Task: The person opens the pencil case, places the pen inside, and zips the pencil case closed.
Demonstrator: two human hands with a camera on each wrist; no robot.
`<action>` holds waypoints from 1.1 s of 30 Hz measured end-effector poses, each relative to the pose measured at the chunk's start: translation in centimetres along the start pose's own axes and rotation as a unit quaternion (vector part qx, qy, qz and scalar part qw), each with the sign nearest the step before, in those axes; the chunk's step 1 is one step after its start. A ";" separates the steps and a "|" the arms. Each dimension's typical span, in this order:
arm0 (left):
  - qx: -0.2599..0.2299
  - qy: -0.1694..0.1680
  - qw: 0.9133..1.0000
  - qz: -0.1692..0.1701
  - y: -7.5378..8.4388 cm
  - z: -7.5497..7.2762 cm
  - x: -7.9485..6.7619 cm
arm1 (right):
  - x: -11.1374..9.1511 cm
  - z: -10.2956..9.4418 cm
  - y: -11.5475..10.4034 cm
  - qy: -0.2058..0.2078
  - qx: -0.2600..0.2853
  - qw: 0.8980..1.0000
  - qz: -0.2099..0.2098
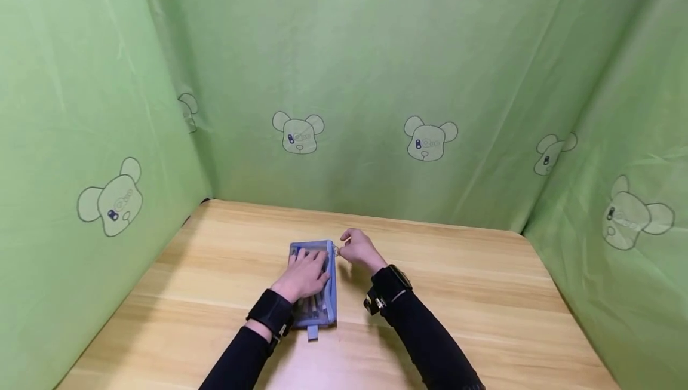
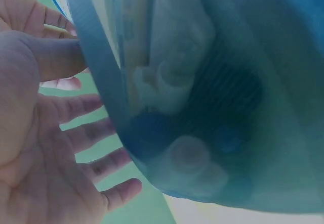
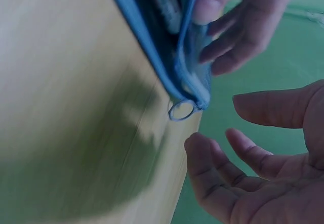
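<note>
A blue mesh zip pencil case (image 1: 331,294) lies on the wooden table, with several pens visible through its see-through side. My left hand (image 1: 304,275) rests on top of it, fingers spread. In the left wrist view the left hand (image 2: 55,107) lies along the case's edge. The zip is partly undone, and a pen (image 3: 166,6) shows in the gap. A ring pull (image 3: 181,110) hangs at the zip's far end. Just beside that ring, my right hand (image 3: 253,163) has its thumb and forefinger apart, with nothing between them.
The wooden table (image 1: 457,294) extends on both sides of the case. Green cloth (image 1: 360,181) printed with bear heads hangs behind the table and along both sides. A fabric tab (image 1: 312,333) sticks out from the case's near end.
</note>
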State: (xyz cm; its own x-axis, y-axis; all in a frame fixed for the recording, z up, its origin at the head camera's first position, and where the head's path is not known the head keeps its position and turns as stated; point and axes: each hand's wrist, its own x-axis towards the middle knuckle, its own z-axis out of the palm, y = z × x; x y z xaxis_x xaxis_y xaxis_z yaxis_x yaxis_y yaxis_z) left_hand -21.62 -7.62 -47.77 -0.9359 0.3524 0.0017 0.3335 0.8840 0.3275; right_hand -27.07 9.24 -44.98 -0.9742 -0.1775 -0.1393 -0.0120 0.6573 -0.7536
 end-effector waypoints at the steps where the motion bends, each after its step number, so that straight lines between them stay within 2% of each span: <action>1: 0.002 0.000 1.000 0.001 0.0 0.0 0.1 | 0.2 0.0 0.0 0.003 -0.014 1.000 -0.001; 4: 0.012 -0.001 1.000 0.008 -0.3 0.2 0.6 | 0.7 0.2 -0.2 0.005 -0.058 0.998 -0.012; 10: 0.016 -0.012 1.000 0.005 -0.9 0.8 1.4 | 1.5 0.7 -0.4 -0.014 -0.123 0.992 -0.032; 19: 0.028 -0.032 0.999 -0.011 -0.9 0.6 1.5 | 1.9 1.6 0.2 -0.012 -0.211 0.974 -0.086; 28: 0.044 -0.045 0.998 -0.017 -1.0 0.6 1.5 | 2.3 2.4 0.9 -0.001 -0.282 0.955 -0.088; 33: 0.043 -0.046 0.998 -0.023 -1.1 0.8 1.7 | 2.6 2.5 1.0 0.006 -0.277 0.957 -0.082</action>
State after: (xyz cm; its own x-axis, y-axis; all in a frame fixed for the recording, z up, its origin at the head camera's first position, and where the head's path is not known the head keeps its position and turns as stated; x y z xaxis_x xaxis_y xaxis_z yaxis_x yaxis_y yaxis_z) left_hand -23.52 -7.75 -48.87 -0.9372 0.3342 -0.0997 0.3029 0.9217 0.2423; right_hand -29.07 7.58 -47.67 -0.9515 -0.3053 -0.0376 -0.2797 0.9096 -0.3073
